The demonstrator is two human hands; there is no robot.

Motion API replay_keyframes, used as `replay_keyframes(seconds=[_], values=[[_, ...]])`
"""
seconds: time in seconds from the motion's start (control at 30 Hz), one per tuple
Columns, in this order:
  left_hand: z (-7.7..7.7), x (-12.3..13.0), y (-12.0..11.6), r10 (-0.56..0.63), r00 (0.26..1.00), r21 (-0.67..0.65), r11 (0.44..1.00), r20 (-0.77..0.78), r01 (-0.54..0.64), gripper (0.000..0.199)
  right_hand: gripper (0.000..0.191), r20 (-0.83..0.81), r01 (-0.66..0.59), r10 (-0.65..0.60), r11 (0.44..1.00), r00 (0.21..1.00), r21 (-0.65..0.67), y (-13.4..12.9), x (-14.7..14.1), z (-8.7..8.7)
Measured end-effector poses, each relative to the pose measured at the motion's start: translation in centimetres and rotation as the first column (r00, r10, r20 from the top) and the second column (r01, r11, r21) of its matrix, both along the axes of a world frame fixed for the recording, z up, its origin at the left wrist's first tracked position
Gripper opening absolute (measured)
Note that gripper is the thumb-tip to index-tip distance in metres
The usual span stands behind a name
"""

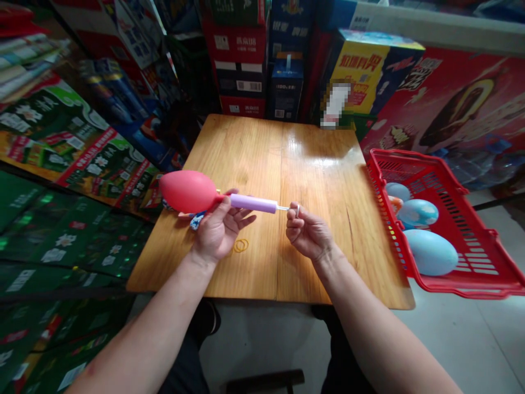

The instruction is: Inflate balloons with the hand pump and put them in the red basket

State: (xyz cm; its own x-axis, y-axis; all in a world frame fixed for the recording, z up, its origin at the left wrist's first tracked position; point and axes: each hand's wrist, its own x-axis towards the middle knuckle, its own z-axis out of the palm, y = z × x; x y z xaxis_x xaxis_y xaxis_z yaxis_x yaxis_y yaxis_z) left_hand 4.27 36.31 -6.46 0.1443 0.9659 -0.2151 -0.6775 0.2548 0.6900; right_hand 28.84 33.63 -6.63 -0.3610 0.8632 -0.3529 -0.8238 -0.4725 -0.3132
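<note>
A partly inflated red balloon [188,191] sits with its neck over the left end of a purple hand pump [254,203]. My left hand [219,227] pinches the balloon's neck at the pump's nozzle, thumb on top, with the other fingers spread under the barrel. At the opposite end, the fingers of my right hand [307,230] are closed on the pump's handle, and a short length of the thin rod shows between handle and barrel. Yellow rubber bands [241,245] lie on the table just right of my left wrist. Small patterned pieces [197,220], partly hidden, lie beneath the balloon.
The wooden table [311,164] stands in front of me. To its right is a red basket [447,290] holding several balloons, among them a light blue balloon [432,251]. Stacked cartons [240,49] line the back, and green boxes [53,235] rise at the left.
</note>
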Motion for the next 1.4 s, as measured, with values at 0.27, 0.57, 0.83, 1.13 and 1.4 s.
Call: replay_keyframes(seconds=[0.27,0.57,0.83,1.13,1.4], values=[[-1.0,1.4,-0.4,-0.012,1.000,-0.062,0.998,0.026,0.013,0.026,0.006,-0.047,-0.055,0.055,0.998,0.997,-0.013,-0.2,-1.7,-0.6],[0.1,-1.2,0.7,0.085,0.996,0.064,0.994,0.013,-0.086,0.024,0.007,-0.113,-0.006,0.012,0.999,0.994,0.050,0.0,0.5,0.3],[-0.5,1.1,-0.6,-0.045,0.999,0.014,0.999,0.005,0.045,0.028,0.008,-0.069,-0.050,0.049,0.999,0.996,-0.005,-0.3,-2.2,-0.8],[-0.3,-0.8,1.1,0.065,0.998,-0.059,0.996,0.025,-0.063,0.019,0.006,-0.082,-0.005,0.002,1.000,0.997,-0.029,0.5,0.0,0.0],[-0.4,0.7,-0.5,-0.036,0.999,-0.059,0.998,0.004,0.036,0.027,0.007,-0.040,-0.024,0.022,0.999,0.999,-0.035,-0.3,-1.9,-0.1]])
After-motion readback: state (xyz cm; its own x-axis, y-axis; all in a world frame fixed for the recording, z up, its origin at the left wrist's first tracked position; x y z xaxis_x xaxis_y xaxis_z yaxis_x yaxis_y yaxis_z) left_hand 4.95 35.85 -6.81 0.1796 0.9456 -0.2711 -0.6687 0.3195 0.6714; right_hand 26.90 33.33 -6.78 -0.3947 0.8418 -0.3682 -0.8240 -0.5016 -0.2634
